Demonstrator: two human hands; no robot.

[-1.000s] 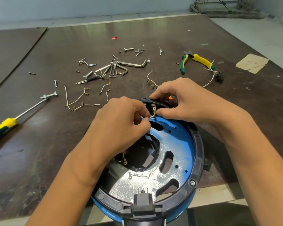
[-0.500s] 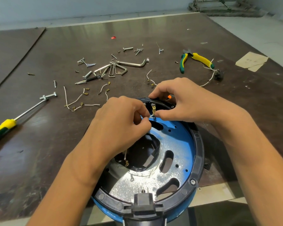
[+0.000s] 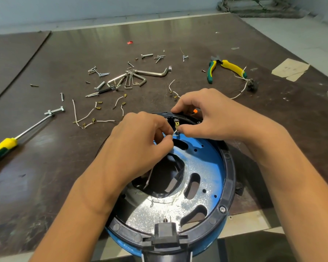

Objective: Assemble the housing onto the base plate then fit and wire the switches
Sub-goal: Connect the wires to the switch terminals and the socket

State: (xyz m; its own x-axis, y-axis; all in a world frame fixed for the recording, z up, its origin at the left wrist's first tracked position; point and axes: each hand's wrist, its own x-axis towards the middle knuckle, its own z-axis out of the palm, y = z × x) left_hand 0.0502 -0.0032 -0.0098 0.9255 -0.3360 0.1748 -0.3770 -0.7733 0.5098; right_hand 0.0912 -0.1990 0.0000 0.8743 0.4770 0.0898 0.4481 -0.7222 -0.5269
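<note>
A round blue base plate (image 3: 206, 167) with a black housing ring (image 3: 230, 178) lies at the table's near edge. A switch with brass terminals (image 3: 176, 124) sits in the ring's far side, an orange part (image 3: 195, 111) just behind it. My left hand (image 3: 138, 148) pinches a thin white wire (image 3: 173, 133) right below the terminals. My right hand (image 3: 212, 114) grips the ring's far rim at the switch, thumb beside the terminal. Another wire end (image 3: 149, 178) hangs under my left hand into the central opening. A black connector block (image 3: 166, 231) sits on the near rim.
Loose short wires with brass lugs (image 3: 95, 114), screws and bolts (image 3: 100, 72), hex keys (image 3: 140, 76) lie beyond the plate. A yellow-green screwdriver (image 3: 6, 146) is at the left, yellow-green pliers (image 3: 225, 68) at the back right, a cardboard scrap (image 3: 290, 69) further right.
Both hands stay at the switch with only slight shifts. The wire end hanging under my left hand has moved a little.
</note>
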